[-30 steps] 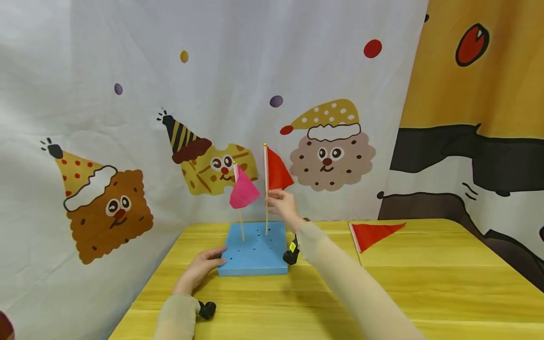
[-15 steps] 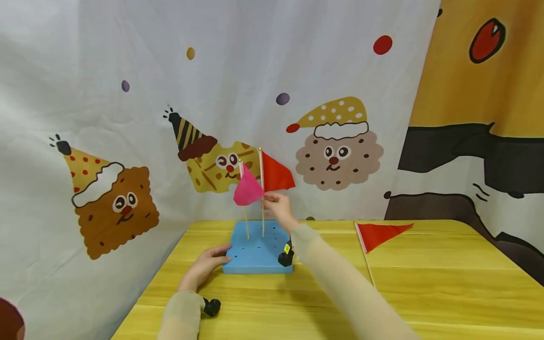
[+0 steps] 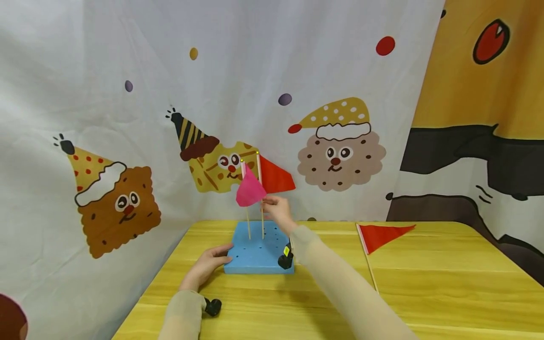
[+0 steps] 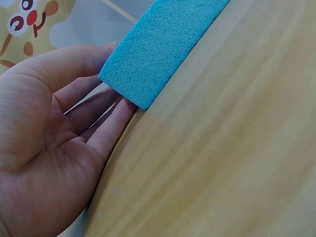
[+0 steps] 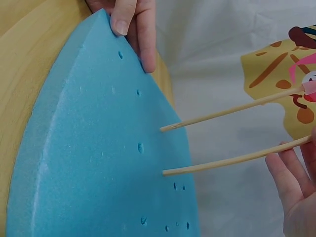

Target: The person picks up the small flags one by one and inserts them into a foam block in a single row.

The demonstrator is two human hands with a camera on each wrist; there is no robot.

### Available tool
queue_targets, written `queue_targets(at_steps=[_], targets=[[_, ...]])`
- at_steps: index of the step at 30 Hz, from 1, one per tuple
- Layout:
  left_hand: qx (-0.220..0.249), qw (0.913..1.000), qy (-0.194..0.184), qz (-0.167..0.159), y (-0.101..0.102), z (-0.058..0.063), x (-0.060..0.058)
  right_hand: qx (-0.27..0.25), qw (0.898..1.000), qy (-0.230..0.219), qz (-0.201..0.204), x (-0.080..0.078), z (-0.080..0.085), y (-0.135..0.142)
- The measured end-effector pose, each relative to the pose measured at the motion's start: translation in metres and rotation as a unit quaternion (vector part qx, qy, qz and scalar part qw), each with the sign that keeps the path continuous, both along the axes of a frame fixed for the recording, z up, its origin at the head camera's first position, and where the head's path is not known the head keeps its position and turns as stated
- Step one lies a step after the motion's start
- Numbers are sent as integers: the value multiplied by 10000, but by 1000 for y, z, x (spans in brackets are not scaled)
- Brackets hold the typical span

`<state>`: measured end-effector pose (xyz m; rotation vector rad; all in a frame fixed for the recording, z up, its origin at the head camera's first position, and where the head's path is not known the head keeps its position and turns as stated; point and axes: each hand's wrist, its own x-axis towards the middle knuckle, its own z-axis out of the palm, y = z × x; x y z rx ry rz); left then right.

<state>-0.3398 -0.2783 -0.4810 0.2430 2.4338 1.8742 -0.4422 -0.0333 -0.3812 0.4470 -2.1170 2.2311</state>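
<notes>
A blue foam board (image 3: 255, 262) dotted with small holes lies on the table. My right hand (image 3: 277, 211) pinches the thin wooden stick (image 5: 237, 160) of a red triangular flag (image 3: 276, 176), just below the cloth. The stick stands nearly upright, its lower end meeting the board. Just left of it, a pink flag (image 3: 250, 190) stands in the board on its own stick (image 5: 232, 111), partly overlapping the red one in the head view. Beside the board's left edge rests my left hand (image 3: 206, 265), its thumb (image 4: 89, 59) at the top edge and its fairly straight fingers against the side.
Another red flag (image 3: 382, 236) lies flat on the wooden table (image 3: 446, 269), right of the board, its stick pointing toward me. Behind the table hangs a white curtain (image 3: 238, 71) printed with cartoon biscuits.
My right hand has shifted the red flag left, its stick end now closer to the pink flag's stick and slightly nearer me. The left hand has stayed at the board. The head view has shifted slightly.
</notes>
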Motion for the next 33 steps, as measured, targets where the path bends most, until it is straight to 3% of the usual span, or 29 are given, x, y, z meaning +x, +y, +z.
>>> queue_targets(at_steps=[20, 33], targets=[[-31, 10000, -55, 48, 0, 0, 1, 318, 9992, 76, 230, 8, -2, 0], [-59, 10000, -41, 21, 0, -1, 0, 679, 9959, 485, 342, 10, -6, 7]])
